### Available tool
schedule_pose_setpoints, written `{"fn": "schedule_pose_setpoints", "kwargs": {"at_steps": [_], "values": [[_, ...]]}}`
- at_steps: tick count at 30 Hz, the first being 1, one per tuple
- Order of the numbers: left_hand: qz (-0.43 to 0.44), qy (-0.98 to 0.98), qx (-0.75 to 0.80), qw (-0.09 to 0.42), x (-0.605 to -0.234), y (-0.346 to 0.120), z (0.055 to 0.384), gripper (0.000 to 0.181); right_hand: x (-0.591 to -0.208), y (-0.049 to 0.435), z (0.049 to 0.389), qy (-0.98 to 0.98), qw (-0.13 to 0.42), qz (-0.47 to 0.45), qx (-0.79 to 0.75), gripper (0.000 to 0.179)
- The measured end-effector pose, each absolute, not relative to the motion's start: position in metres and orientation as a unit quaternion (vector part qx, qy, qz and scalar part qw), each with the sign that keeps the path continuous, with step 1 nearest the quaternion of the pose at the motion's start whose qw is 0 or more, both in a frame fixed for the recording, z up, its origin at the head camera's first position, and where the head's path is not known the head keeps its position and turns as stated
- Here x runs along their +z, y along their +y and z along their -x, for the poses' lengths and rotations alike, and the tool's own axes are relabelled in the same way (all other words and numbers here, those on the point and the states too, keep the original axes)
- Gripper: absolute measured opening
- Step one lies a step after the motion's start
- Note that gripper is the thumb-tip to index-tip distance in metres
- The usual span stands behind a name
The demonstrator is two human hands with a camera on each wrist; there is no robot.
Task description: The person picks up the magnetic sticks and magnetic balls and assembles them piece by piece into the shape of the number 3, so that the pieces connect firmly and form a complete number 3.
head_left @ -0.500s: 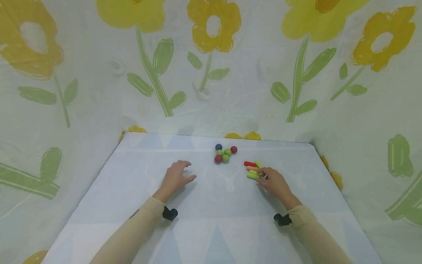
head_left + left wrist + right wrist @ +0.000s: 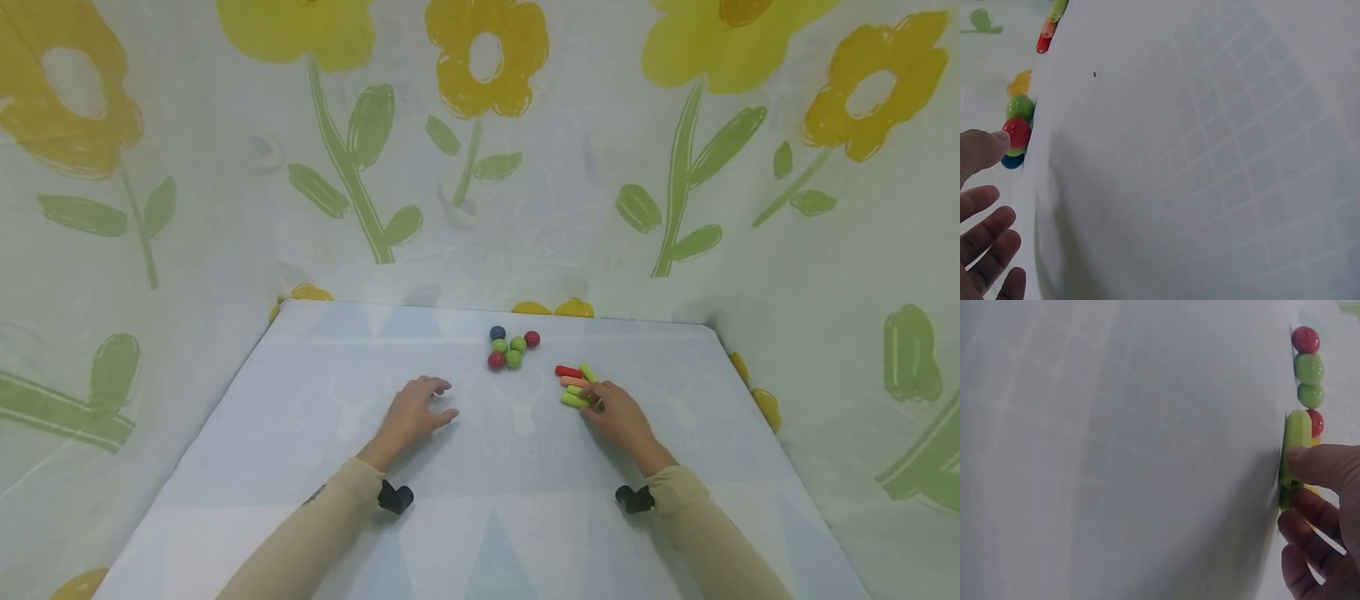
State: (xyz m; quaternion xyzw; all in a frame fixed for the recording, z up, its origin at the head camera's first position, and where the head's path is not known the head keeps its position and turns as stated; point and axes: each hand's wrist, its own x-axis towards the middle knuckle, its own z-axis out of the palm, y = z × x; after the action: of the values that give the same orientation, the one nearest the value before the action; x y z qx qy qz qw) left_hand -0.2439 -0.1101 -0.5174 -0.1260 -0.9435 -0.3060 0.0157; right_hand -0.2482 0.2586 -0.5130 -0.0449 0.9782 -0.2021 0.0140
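Note:
My right hand [image 2: 617, 414] is at the near end of a small group of short coloured sticks. Its thumb and fingers pinch the nearest light green stick [image 2: 1297, 434], which has a small dark hole in its end. Beyond it lie more green sticks, an orange stick [image 2: 573, 381] and a red stick [image 2: 567, 371]. My left hand [image 2: 414, 410] hovers over the table to the left, thumb and fingers spread apart and holding nothing. In the left wrist view its thumb [image 2: 985, 150] overlaps a red ball [image 2: 1017, 132] in the background.
A cluster of small shiny balls sits farther back at the middle: a blue ball [image 2: 497, 332], green balls [image 2: 513, 359] and red balls [image 2: 532, 339]. The pale tabletop [image 2: 450, 467] ends at a flower-printed cloth [image 2: 540, 208] hanging behind and at both sides.
My left hand has moved slightly right and nearer to me, still empty. The right hand's thumb and fingers have come in closer around the nearest green stick. The balls have stayed put.

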Motion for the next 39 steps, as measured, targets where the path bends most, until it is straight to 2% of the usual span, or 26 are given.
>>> {"fn": "schedule_pose_setpoints", "kwargs": {"at_steps": [39], "values": [[0.171, -0.935, -0.306, 0.05, -0.534, -0.082, 0.225, 0.046, -0.52, 0.236, 0.241, 0.965, 0.027, 0.114, -0.233, 0.017]]}}
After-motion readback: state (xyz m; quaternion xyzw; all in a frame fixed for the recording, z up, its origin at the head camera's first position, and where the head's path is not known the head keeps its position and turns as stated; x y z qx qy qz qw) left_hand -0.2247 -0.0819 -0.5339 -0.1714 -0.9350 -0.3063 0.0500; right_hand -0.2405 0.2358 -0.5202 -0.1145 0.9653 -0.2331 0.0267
